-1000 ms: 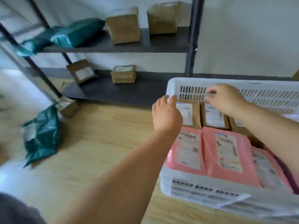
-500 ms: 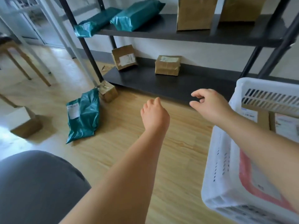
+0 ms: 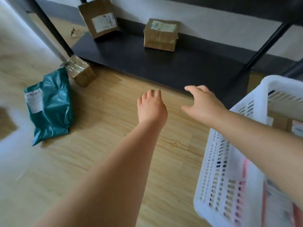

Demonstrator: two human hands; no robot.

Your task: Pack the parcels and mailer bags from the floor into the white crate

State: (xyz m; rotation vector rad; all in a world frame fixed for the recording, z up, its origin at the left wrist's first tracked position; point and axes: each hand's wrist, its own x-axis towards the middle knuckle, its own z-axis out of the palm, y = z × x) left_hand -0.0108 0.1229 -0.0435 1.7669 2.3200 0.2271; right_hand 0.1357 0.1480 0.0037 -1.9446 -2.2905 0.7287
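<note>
A teal mailer bag (image 3: 50, 105) with a white label lies on the wooden floor at the left. Just behind it a small taped cardboard parcel (image 3: 80, 72) leans against the rack's leg. The white crate (image 3: 229, 169) stands at the right with pink mailers and brown boxes inside. My left hand (image 3: 151, 106) hovers empty over the floor in the middle, fingers relaxed. My right hand (image 3: 202, 104) is spread and empty, left of the crate's rim and above the shelf's front edge.
A dark low shelf (image 3: 164, 66) of a black metal rack carries two brown boxes, one (image 3: 98, 17) leaning on the wall, one (image 3: 161, 35) flat. Another brown box (image 3: 5, 123) shows blurred at the far left edge.
My right hand left the crate's far rim and both hands swung left over the floor. The view turned left and down, bringing the teal bag and taped parcel closer.
</note>
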